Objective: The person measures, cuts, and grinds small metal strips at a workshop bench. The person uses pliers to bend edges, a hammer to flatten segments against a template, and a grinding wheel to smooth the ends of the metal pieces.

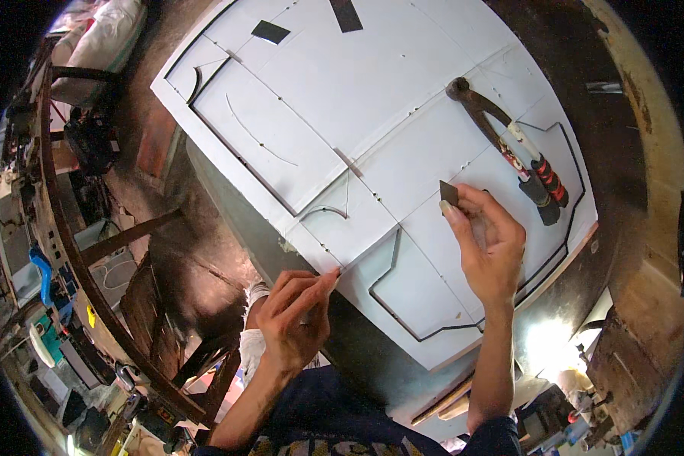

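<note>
My right hand is over the right part of a large white board, pinching a small dark flat rectangular piece between thumb and fingers. At the board's near left edge, my left hand has its thumb and fingertips pressed together; whatever they hold is too small to make out. Thin dark strips follow angular and curved outlines on the board, joined by fine lines with small dark marks. Beyond my right hand lies a pair of long-handled pliers with black and red wrapped grips.
Two loose dark rectangular pieces lie at the board's far side. To the left, a curved dark frame stands before cluttered tools, with a blue-handled item among them. A white sack sits far left. A bright lamp glows lower right.
</note>
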Motion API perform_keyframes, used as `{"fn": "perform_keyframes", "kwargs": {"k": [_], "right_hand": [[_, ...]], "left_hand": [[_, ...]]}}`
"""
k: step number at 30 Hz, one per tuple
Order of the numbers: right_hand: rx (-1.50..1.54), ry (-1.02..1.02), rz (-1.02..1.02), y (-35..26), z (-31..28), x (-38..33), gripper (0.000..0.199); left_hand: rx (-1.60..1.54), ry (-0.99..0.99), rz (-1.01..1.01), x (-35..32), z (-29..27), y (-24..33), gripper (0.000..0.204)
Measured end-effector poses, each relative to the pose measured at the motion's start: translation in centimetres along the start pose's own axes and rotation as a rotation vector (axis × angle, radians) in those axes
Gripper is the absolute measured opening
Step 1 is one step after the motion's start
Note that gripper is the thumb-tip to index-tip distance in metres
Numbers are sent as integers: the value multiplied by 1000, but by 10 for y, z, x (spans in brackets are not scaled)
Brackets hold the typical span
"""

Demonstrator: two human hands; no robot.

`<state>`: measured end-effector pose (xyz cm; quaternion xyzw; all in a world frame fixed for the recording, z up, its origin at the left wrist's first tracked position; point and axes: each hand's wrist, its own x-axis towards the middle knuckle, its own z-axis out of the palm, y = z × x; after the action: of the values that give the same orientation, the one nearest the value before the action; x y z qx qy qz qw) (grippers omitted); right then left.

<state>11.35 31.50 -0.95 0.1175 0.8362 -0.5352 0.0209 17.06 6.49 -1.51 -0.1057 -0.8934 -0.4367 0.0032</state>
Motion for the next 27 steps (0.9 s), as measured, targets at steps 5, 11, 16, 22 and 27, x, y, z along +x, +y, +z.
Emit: {"fn": "perform_keyframes", "kwargs": {"k": [5,11,16,22,27], "right_hand": [[95,70,-1,-9,5,-5,25],[-26,23,-107,0,4,-10,25],[-36,40,-90,0,4,-10,22],[-247,-33,-189,-17,14,-10,17],[-385,-53,-224,-30,30,-10,17]], "left_hand": [[44,27,16,2,2,3,39],[-109,-74,-285,6,-8,1,31],[-358,-86,-686,25,-17,3,24],[-458,-24,-729,17,-17,-16,23],[-445,-88,-842,31,-19,-12,28]]}}
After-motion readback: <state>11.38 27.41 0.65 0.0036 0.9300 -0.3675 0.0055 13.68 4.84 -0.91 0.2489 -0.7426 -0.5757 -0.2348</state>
